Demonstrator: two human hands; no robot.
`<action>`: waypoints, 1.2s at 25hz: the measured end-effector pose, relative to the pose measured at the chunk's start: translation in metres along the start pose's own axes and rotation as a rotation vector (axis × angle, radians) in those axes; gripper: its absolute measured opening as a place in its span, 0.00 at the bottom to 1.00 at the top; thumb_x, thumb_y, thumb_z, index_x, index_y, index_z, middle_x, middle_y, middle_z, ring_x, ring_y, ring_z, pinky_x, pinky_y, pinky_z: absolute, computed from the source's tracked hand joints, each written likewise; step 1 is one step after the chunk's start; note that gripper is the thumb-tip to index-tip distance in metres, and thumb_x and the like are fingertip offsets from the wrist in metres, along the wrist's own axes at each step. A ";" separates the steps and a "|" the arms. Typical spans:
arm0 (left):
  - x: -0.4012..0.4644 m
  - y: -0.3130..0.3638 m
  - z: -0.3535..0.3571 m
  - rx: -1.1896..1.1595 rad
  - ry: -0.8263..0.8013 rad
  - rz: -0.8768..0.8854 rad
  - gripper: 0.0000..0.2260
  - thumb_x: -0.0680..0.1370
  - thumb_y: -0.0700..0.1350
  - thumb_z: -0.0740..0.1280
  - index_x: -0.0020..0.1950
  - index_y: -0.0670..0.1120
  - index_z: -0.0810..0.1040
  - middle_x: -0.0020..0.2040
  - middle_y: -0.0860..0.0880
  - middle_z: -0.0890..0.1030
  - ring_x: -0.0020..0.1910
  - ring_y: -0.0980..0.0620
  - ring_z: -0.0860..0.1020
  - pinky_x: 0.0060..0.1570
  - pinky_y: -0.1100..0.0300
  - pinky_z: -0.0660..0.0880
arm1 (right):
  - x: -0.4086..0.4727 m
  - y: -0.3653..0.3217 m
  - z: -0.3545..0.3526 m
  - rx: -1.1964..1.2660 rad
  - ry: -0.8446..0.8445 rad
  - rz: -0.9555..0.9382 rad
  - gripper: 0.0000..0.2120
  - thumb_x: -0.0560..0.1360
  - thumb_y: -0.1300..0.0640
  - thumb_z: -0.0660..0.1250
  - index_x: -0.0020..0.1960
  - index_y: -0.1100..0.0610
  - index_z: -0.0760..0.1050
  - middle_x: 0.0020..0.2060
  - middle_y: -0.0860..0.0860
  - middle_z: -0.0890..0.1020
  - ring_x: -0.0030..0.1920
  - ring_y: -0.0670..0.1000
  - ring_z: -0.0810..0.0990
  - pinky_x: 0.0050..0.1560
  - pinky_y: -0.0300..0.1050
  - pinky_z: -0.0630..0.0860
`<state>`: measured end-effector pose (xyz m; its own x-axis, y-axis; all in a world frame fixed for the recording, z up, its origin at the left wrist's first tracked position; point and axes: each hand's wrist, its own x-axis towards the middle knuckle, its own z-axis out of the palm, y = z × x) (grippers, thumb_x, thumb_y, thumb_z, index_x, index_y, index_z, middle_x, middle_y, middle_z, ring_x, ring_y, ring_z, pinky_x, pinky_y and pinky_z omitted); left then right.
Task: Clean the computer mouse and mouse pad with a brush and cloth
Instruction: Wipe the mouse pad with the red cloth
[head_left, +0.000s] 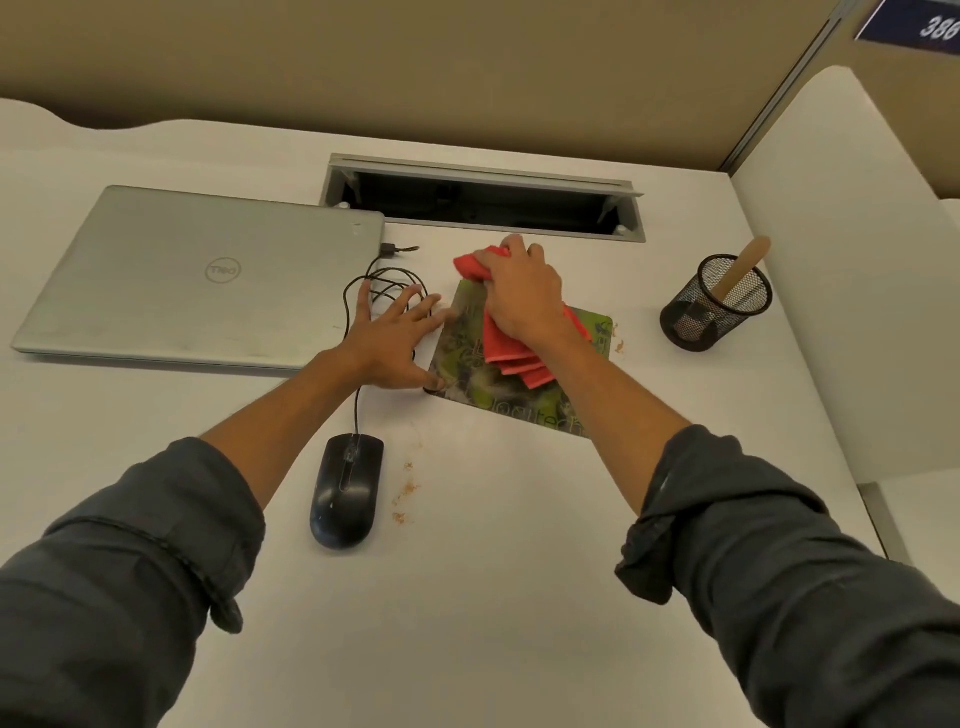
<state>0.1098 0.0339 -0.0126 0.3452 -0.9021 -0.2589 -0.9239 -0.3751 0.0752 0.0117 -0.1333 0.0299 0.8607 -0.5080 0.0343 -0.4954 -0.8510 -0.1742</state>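
Observation:
A green patterned mouse pad (519, 400) lies on the white desk, a little right of centre. My right hand (522, 296) presses a red cloth (511, 358) onto the pad's far part; the cloth sticks out past my fingers and below my wrist. My left hand (392, 338) lies flat with spread fingers at the pad's left edge, its thumb on the near-left corner. A black wired mouse (345, 491) sits on the desk nearer to me, left of the pad, untouched. The brush's wooden handle (743, 270) stands in a black mesh cup (714, 306) at the right.
A shut silver laptop (192, 275) lies at the left. The mouse cable (387, 283) coils between laptop and pad, under my left fingers. An open cable slot (483, 200) runs along the back. Orange crumbs (408, 488) dot the desk beside the mouse. A white partition (841, 312) stands at the right.

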 end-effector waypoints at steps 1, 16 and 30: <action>0.001 0.002 0.000 0.038 0.013 0.031 0.43 0.69 0.76 0.52 0.77 0.58 0.42 0.79 0.51 0.43 0.77 0.49 0.37 0.65 0.31 0.29 | 0.003 0.003 -0.006 0.001 0.008 0.007 0.21 0.80 0.55 0.61 0.72 0.48 0.67 0.69 0.56 0.68 0.67 0.59 0.68 0.63 0.55 0.71; -0.001 0.005 0.007 0.184 0.046 0.042 0.37 0.71 0.75 0.47 0.76 0.62 0.46 0.79 0.54 0.49 0.78 0.50 0.42 0.66 0.32 0.29 | -0.038 0.007 0.034 0.077 -0.049 0.132 0.19 0.80 0.58 0.59 0.69 0.47 0.71 0.67 0.55 0.69 0.63 0.61 0.68 0.56 0.56 0.73; -0.004 0.018 0.007 0.138 0.084 -0.086 0.38 0.70 0.76 0.47 0.77 0.62 0.50 0.79 0.52 0.52 0.78 0.47 0.42 0.65 0.32 0.27 | -0.004 0.014 0.023 0.173 0.069 0.190 0.18 0.81 0.53 0.58 0.70 0.51 0.71 0.65 0.56 0.72 0.63 0.59 0.72 0.57 0.54 0.74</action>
<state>0.0910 0.0321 -0.0171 0.4316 -0.8846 -0.1768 -0.9021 -0.4245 -0.0778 0.0041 -0.1403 0.0047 0.7410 -0.6696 0.0504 -0.6149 -0.7068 -0.3498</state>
